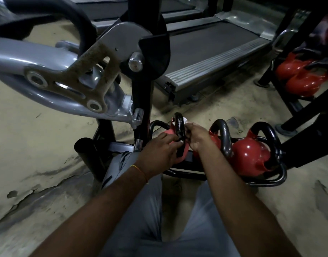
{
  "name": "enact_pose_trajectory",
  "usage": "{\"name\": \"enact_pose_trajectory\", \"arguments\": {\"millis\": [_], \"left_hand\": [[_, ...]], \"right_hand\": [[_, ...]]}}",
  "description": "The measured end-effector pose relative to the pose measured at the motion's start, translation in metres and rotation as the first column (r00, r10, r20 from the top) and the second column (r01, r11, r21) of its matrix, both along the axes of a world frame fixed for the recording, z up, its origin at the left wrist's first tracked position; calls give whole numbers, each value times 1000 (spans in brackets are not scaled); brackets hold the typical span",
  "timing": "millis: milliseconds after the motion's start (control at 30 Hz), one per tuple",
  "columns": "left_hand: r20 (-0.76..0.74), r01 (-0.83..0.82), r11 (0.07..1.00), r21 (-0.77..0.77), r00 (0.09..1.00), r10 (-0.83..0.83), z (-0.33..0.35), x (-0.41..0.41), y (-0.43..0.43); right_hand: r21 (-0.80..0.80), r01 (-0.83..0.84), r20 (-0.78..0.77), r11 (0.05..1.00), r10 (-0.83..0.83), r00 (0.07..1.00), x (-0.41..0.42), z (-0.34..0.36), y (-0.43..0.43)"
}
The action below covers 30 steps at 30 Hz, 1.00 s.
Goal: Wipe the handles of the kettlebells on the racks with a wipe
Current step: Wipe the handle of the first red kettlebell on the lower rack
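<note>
Three red kettlebells with black handles sit in a low black rack (270, 182) on the floor. On the leftmost kettlebell (182, 156) the black handle (178, 125) stands upright. My left hand (159, 151) grips the lower part of that handle. My right hand (196, 136) holds a white wipe (185, 120) against the handle's right side, with only a corner of the wipe showing. To the right sit the middle kettlebell (222, 134) and the right kettlebell (252, 156), both untouched.
A grey exercise machine arm (48, 75) and its black post (141, 101) loom close on the left. A treadmill (211, 52) lies behind. A second black rack (293, 104) with red kettlebells (300, 78) stands at the right. My knees are below.
</note>
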State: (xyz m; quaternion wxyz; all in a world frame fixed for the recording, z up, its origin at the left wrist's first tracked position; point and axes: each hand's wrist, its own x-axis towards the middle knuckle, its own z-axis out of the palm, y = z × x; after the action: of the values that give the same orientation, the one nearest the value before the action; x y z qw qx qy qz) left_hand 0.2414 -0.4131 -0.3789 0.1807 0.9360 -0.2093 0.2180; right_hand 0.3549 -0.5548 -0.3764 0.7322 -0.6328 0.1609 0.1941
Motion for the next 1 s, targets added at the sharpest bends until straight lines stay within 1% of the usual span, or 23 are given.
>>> {"name": "enact_pose_trajectory", "arguments": {"millis": [33,100,133,167,233,267,333,367,400,433,467,500,533,567,633,667,733,767,800,833,933,1000], "left_hand": [[-4,4,1000,-13,1000,-4,-1,0,1],[-45,-7,996,-85,999,3,-3,1,2],[-96,-36,986,-164,995,21,-3,3,3],[-168,-87,957,-278,985,41,-1,6,4],[-289,-222,829,-513,954,77,14,19,3],[-317,-270,756,-596,944,87,23,31,1],[-386,-336,651,-680,920,71,39,64,-3],[-451,-388,620,-682,890,61,43,84,-4],[-520,-446,605,-659,852,61,45,102,-6],[-586,-505,614,-606,806,84,45,119,-7],[-637,-546,647,-533,762,118,44,133,-6],[-670,-561,697,-447,726,155,46,143,-5],[-689,-546,759,-354,701,183,49,153,-4],[-701,-512,821,-255,682,208,54,161,-3],[-711,-416,907,-61,657,253,65,170,-2],[-713,-361,932,21,648,267,70,172,-3],[-710,-273,951,145,641,292,79,173,-7],[-702,-242,952,187,645,302,82,173,-8],[-696,-221,953,206,651,302,85,174,-8],[-698,-203,956,213,653,294,86,175,-7],[-701,-158,960,232,657,278,87,179,-4],[-676,-135,961,239,688,265,87,178,-4]], "right_hand": [[22,-10,-16,1000,11,1000,-6,-2,-1],[30,-18,18,999,18,1000,-20,-2,-11],[22,-10,49,1000,9,999,-27,0,-17],[20,-6,96,1000,4,995,-32,2,-22],[-102,6,249,995,20,968,-36,7,-23],[-194,34,331,980,33,943,-35,11,-18],[-356,109,450,928,68,891,-32,16,-5],[-446,154,503,882,104,858,-34,19,3],[-563,204,548,801,177,817,-38,22,10],[-694,244,562,677,298,772,-43,22,14],[-807,278,531,521,435,727,-50,21,15],[-869,318,489,380,552,676,-57,16,14],[-884,369,466,289,623,628,-64,12,13],[-880,405,459,247,658,597,-66,8,12],[-865,459,461,201,677,573,-58,8,16],[-870,464,441,165,683,582,-51,11,21],[-896,433,374,98,691,619,-39,18,32],[-902,423,359,83,689,630,-37,18,35],[-905,417,359,88,683,636,-40,17,34],[-894,432,389,115,675,627,-46,14,30],[-837,470,531,281,626,571,-71,0,10],[-788,488,612,374,563,556,-80,-6,3]]}}
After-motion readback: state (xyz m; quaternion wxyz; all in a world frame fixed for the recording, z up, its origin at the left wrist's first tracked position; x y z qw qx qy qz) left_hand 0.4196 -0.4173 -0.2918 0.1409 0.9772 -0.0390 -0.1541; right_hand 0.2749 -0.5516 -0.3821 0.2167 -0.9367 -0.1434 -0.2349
